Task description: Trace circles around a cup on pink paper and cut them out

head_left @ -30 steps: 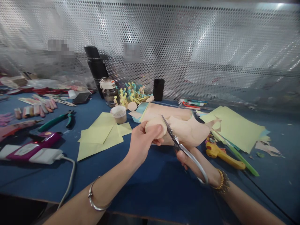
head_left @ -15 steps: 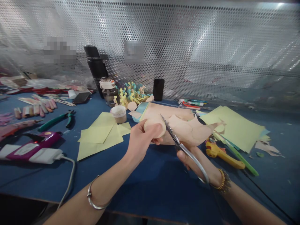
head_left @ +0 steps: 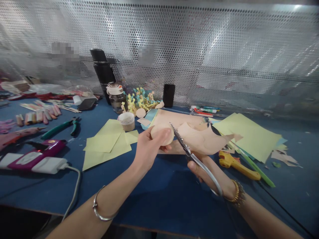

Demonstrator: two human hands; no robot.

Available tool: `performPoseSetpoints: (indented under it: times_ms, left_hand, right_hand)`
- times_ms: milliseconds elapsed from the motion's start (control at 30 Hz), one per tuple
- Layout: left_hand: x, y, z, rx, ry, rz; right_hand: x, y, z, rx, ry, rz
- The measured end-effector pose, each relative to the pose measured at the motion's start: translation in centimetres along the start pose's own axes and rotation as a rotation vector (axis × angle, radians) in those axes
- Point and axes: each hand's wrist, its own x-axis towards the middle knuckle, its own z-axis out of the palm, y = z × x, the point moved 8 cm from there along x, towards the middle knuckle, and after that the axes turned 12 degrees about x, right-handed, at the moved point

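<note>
My left hand (head_left: 148, 149) pinches a rounded end of a peach paper sheet (head_left: 201, 139) between thumb and fingers. My right hand (head_left: 206, 171) grips metal-handled scissors (head_left: 189, 152) with a toothed blade. The blade rests in the sheet's edge next to my left thumb, and its tip points up and left. Part of the sheet curls up in a rough, cut-looking outline. A larger peach sheet (head_left: 174, 119) lies under my hands, partly hidden by them.
Yellow-green paper sheets (head_left: 107, 142) lie left of my hands, with more (head_left: 249, 136) to the right beside a yellow tool (head_left: 236, 167). Green-handled pliers (head_left: 62, 128), a glass jar (head_left: 116, 99) and a white power cable (head_left: 74, 189) sit on the blue table (head_left: 159, 196), backed by a perforated metal screen (head_left: 199, 49).
My left hand has shifted slightly left, carrying the rounded paper end with it. The peach sheet's free part has lifted and swung up to the right.
</note>
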Motion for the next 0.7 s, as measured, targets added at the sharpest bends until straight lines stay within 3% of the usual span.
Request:
performPoseSetpoints:
  times_ms: [333,700]
  left_hand:
    - [-0.02,-0.11,0.31,0.062,-0.035,0.005]
    - [-0.07,0.12,0.69,0.085,-0.083,0.029]
  right_hand:
    - [-0.19,0.60,0.37,-0.006,-0.050,0.004]
    - [0.00,0.24,0.11,-0.047,-0.016,-0.008]
